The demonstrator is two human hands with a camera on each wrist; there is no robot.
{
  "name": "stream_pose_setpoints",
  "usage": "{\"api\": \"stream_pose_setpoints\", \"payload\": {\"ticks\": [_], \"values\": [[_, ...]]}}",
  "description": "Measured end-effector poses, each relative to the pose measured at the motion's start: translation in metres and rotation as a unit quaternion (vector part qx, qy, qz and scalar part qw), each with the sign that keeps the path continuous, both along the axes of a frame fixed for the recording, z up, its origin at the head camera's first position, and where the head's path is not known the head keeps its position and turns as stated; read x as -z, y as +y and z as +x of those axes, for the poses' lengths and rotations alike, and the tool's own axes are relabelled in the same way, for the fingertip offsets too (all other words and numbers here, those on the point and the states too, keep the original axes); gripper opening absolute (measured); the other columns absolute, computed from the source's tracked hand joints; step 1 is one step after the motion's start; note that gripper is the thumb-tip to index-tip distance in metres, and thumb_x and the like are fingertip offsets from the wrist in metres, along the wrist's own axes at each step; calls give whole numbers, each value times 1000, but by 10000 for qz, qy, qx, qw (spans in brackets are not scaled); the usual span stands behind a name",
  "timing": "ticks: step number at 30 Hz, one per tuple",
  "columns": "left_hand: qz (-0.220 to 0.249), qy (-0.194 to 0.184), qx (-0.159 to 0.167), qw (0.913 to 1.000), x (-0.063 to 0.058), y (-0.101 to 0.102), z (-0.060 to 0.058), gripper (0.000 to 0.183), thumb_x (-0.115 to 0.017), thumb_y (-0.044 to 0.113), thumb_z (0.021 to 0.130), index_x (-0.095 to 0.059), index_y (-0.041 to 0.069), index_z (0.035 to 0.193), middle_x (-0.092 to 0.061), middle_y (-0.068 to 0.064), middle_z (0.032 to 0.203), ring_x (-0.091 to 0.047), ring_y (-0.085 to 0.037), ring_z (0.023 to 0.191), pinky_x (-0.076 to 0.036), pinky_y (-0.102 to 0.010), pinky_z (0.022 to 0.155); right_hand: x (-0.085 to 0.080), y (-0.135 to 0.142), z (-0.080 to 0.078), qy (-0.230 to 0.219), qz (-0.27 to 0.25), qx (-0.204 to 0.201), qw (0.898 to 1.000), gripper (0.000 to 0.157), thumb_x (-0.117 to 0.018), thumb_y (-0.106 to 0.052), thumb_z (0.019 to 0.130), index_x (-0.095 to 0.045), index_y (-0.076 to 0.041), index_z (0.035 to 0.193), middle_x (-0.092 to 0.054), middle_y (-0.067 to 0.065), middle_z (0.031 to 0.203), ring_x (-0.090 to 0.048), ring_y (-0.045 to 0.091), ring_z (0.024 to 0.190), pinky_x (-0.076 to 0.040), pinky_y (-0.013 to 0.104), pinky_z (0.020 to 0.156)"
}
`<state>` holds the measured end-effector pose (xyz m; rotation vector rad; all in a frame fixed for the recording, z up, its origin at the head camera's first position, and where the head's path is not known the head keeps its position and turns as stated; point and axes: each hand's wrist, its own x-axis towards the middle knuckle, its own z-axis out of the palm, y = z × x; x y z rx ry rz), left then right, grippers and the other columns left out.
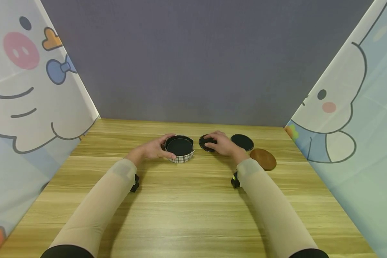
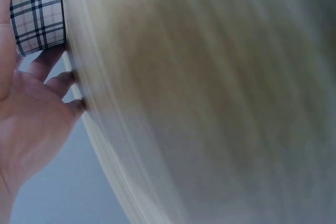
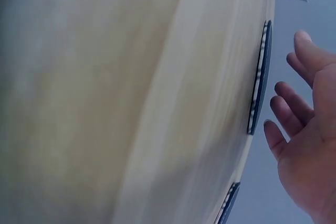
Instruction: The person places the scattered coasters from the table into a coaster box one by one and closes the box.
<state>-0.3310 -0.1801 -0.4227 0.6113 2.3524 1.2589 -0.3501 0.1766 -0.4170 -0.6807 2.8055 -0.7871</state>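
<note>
A round plaid coaster holder (image 1: 181, 159) with a black inside stands left of centre near the back of the table. My left hand (image 1: 153, 148) grips it from the left, thumb at the front and fingers behind. The holder's plaid wall (image 2: 38, 9) also shows at the upper left of the left wrist view. To the right, my right hand (image 1: 221, 143) hovers over a round black coaster (image 1: 202, 142), partly covering it in the head view. In the right wrist view its loosely bent fingers are apart from the coaster (image 3: 259, 80) and hold nothing.
A second black coaster (image 1: 242, 142) lies right of my right hand. Nearer me is a brown round disc (image 1: 263, 159), partly behind my right forearm. A grey panel (image 1: 193, 64) rises behind the wooden table (image 1: 180, 208), and cartoon-printed sheets flank both sides.
</note>
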Motion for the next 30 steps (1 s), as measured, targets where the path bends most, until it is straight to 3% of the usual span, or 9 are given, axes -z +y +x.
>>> {"api": "stream_pose_setpoints", "payload": {"ticks": [8, 14, 22, 30], "values": [[-80, 39, -20, 10000, -1, 0, 2, 111, -89, 27, 96, -15, 15, 178, -46, -29, 165, -54, -40, 145, -47, -47, 114, 1, 5, -8, -6, 644, 55, 9979, 50, -58, -30, 116, -53, -22, 165, -26, 17, 181, -19, 50, 166, -18, 73, 131], [-2, -43, -90, 10000, 2, 0, 2, 111, -90, 24, 95, -16, 18, 178, -46, -26, 167, -54, -40, 147, -48, -46, 113, -1, 2, -9, -282, 1011, 98, 9944, 50, -53, -29, 118, -49, -29, 168, -20, 12, 184, -16, 49, 167, -3, 80, 129], [103, -68, -54, 9999, 3, 0, 0, 112, -90, 25, 95, -14, 17, 178, -44, -27, 167, -52, -42, 148, -47, -48, 115, -11, 2, -3, -318, 1323, 84, 9907, 49, -59, -30, 116, -54, -30, 164, -28, 13, 181, -19, 51, 165, -6, 82, 127], [54, -25, -54, 10000, 2, -1, 1, 110, -89, 23, 96, -14, 17, 178, -44, -28, 167, -51, -43, 149, -45, -51, 117, -9, 14, 20, -281, 1338, -76, 9906, 49, -65, -34, 113, -58, -34, 161, -36, 16, 175, -29, 52, 159, -14, 81, 126]]}}
